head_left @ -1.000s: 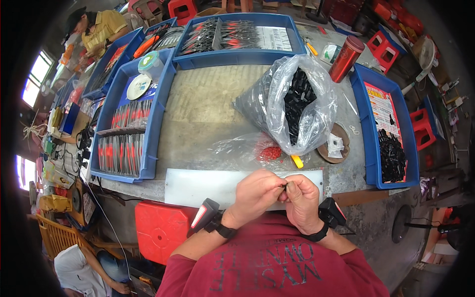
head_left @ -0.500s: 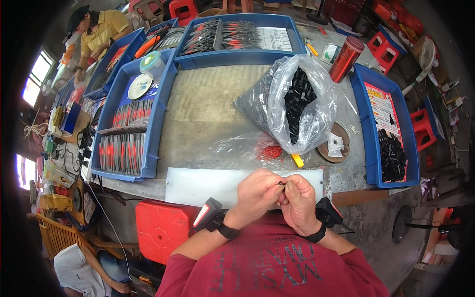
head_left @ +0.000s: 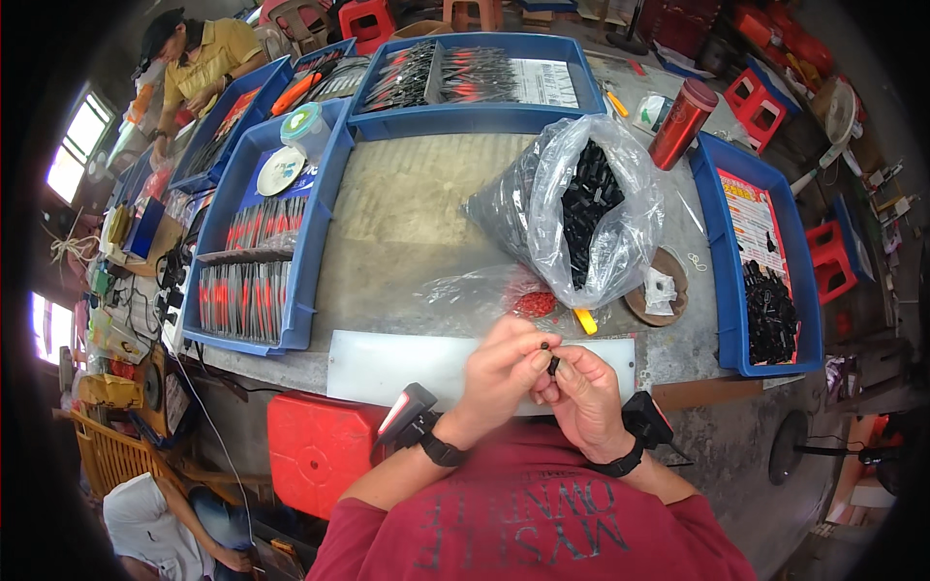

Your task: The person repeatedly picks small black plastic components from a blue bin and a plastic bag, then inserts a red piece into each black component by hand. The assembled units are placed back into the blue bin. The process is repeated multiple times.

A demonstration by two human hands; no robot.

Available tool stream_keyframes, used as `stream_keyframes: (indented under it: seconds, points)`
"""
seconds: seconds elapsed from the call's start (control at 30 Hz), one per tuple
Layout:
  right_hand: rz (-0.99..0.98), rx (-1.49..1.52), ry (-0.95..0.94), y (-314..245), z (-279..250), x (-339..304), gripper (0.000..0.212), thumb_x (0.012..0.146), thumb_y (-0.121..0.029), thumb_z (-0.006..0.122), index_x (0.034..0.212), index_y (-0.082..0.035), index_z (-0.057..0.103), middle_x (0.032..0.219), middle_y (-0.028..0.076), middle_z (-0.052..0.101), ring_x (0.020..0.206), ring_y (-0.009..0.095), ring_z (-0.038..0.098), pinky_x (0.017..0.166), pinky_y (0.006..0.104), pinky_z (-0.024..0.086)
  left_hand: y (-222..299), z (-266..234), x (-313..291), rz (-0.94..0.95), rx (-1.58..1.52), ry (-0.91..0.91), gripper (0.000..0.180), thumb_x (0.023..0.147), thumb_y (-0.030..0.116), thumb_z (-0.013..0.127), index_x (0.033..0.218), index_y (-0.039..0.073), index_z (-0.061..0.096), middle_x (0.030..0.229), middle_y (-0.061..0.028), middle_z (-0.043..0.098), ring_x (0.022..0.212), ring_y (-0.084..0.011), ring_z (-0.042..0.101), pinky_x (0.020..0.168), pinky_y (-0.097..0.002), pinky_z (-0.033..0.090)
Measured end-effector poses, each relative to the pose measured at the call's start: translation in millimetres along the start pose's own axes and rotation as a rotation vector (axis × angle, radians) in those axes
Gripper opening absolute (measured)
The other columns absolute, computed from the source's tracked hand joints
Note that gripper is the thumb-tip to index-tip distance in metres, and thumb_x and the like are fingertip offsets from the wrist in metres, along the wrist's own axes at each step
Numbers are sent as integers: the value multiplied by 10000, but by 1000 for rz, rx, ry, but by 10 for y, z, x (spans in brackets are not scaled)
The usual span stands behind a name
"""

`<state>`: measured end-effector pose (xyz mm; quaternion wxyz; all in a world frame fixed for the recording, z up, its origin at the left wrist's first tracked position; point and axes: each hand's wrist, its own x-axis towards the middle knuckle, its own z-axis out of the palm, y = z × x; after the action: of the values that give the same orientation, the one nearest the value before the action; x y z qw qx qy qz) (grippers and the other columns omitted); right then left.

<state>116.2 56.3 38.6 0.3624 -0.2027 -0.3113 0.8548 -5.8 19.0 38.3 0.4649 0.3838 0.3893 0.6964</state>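
Close to my body, above the near edge of a white board [head_left: 407, 366], my two hands meet. My left hand [head_left: 499, 373] is closed in a pinch on a small black part [head_left: 545, 346]. Pinched between thumb and forefinger of my right hand [head_left: 589, 395] is a small black plastic piece [head_left: 553, 366]; whether the two parts are joined I cannot tell. Just beyond my hands lie a clear plastic bag of small red pieces [head_left: 534, 304] and a yellow-handled tool [head_left: 584, 321]. Behind them an open clear bag [head_left: 635, 218] holds many small black pieces [head_left: 587, 208].
Blue trays of thin black-and-red items stand at the left [head_left: 317, 242] and back [head_left: 465, 122]. A right-hand blue tray [head_left: 718, 252] holds black pieces. A red flask [head_left: 683, 124] and round brown dish [head_left: 668, 312] stand nearby. A red stool [head_left: 325, 450] is by my left arm. Other people sit leftward.
My fingers have shifted slightly, and more of the small black parts shows between them. The whole scene sits a little lower in view.
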Motion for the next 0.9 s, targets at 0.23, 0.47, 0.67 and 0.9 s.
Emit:
stream_keyframes:
  seconds: [0.23, 0.47, 0.67, 0.9]
  points:
    - [1, 3, 4, 20, -54, 15, 188, 865, -123, 506, 991, 15, 532, 813, 62, 576, 732, 126, 547, 651, 246, 448, -22, 20, 13, -127, -180, 20, 215, 828, 50, 540, 1029, -19, 565, 936, -43, 439, 614, -99, 488, 513, -209, 420]
    - [-13, 25, -8, 27, -38, 23, 180, 863, -117, 508, 992, 6, 532, 796, 57, 574, 713, 120, 543, 643, 245, 445, -37, -19, 8, -113, -214, -44, 201, 831, 83, 545, 1000, -23, 570, 938, -51, 437, 613, -105, 493, 512, -219, 425]
    - [4, 24, 5, 23, -32, 21, 164, 865, -120, 508, 973, 1, 534, 773, 60, 568, 699, 124, 534, 631, 243, 436, -31, -20, 14, -135, -192, -21, 177, 835, 114, 544, 923, -36, 577, 928, -61, 445, 608, -107, 492, 498, -220, 427]
    - [-33, 64, -28, 26, -10, 24, 148, 867, -115, 502, 945, 6, 535, 755, 52, 564, 666, 107, 518, 611, 227, 417, -26, 35, 4, -123, -128, 22, 173, 835, 133, 546, 871, -34, 575, 917, -61, 456, 615, -98, 476, 486, -202, 416]
